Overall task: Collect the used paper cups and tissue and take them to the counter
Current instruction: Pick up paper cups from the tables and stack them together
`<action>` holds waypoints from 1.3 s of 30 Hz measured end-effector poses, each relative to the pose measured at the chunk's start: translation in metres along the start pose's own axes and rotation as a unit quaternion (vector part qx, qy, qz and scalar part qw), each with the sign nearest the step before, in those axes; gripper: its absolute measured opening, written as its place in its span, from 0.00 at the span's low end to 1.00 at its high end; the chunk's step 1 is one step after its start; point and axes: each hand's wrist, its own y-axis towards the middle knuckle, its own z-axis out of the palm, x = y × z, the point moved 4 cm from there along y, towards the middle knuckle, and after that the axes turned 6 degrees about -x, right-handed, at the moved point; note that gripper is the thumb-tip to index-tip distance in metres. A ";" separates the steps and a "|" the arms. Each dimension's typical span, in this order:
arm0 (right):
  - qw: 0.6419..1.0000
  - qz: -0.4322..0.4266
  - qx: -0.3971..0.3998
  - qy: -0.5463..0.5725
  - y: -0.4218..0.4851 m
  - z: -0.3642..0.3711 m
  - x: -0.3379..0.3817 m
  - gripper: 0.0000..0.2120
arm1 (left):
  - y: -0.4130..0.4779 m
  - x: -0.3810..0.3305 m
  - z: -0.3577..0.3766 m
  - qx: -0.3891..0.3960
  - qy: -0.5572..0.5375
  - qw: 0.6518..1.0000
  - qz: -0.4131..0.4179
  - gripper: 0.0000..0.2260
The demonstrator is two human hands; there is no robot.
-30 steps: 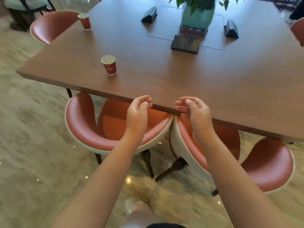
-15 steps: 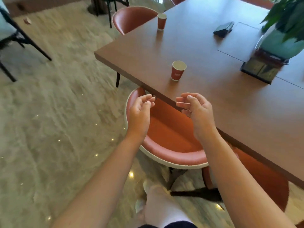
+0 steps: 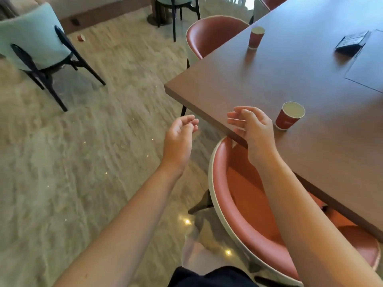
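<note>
The left hand [image 3: 179, 139] and right hand [image 3: 255, 129] were empty, loosely curled.
The near cup [image 3: 290, 116], red with white inside, stood upright on the table [image 3: 310, 83] just beside the right hand; the far cup [image 3: 256, 37] stood well apart.

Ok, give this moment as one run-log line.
left hand: open, empty | right hand: open, empty, beside near paper cup | far paper cup: upright on table

Red paper cup [image 3: 289, 119] upright near table [image 3: 290, 79] edge; second cup [image 3: 256, 38] upright farther.
</note>
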 end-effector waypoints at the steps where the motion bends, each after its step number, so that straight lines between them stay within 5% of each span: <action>1: 1.000 0.002 -0.003 -0.001 0.009 0.010 0.002 0.11 | 0.012 -0.004 -0.002 0.009 0.008 1.000 0.001 0.10; 8: 0.999 -0.013 -0.007 -0.029 0.056 0.058 0.014 0.10 | 0.084 -0.008 -0.006 0.038 0.005 0.999 -0.013 0.10; 18: 0.986 -0.001 -0.163 -0.034 0.104 0.065 0.005 0.10 | 0.181 -0.011 0.042 0.215 -0.003 0.976 -0.028 0.10; 28: 0.941 0.009 -0.338 0.008 0.137 0.075 0.004 0.11 | 0.267 -0.025 0.092 0.360 -0.010 0.932 -0.022 0.10; 39: 0.868 0.016 -0.494 0.054 0.172 0.002 -0.012 0.11 | 0.278 0.003 0.203 0.485 0.044 0.872 -0.036 0.10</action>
